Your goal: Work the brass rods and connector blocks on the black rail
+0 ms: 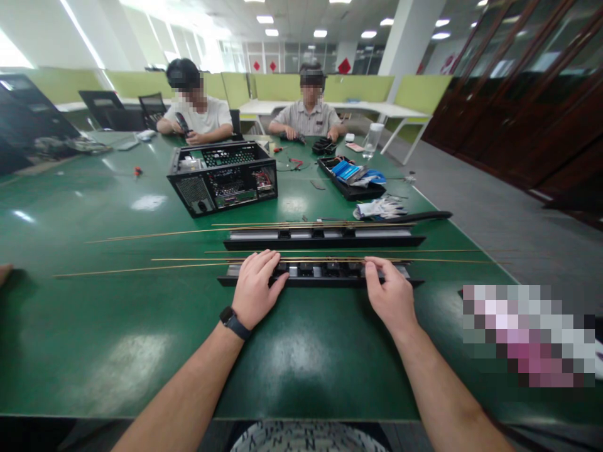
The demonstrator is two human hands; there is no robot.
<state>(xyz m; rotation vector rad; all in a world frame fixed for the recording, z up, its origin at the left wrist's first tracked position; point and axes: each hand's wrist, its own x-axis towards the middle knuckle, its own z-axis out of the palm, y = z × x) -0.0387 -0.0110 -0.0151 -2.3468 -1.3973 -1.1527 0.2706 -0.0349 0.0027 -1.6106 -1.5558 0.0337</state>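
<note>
My left hand (259,279), a dark watch on its wrist, lies palm down over the nearer black channel (320,282), fingers stretched out and thumb apart. Several thin brass-coloured rods (183,259) run lengthwise along this channel, and the left fingers rest across them. At the channel's right part, my right hand (390,290) pinches a thin rod between thumb and fingers; the fingertips partly hide it. Grey and black pieces show inside the channel between my hands. Parallel behind it lies a second black channel (325,242), with more thin rods (155,235) along its top.
An open computer case (223,179) stands at the back left. Behind the channels are a black tray (353,182) with blue items, white gloves (379,208) and a long black strip (424,216). Two people sit across the green table (117,301). A blurred-out object (527,333) lies right.
</note>
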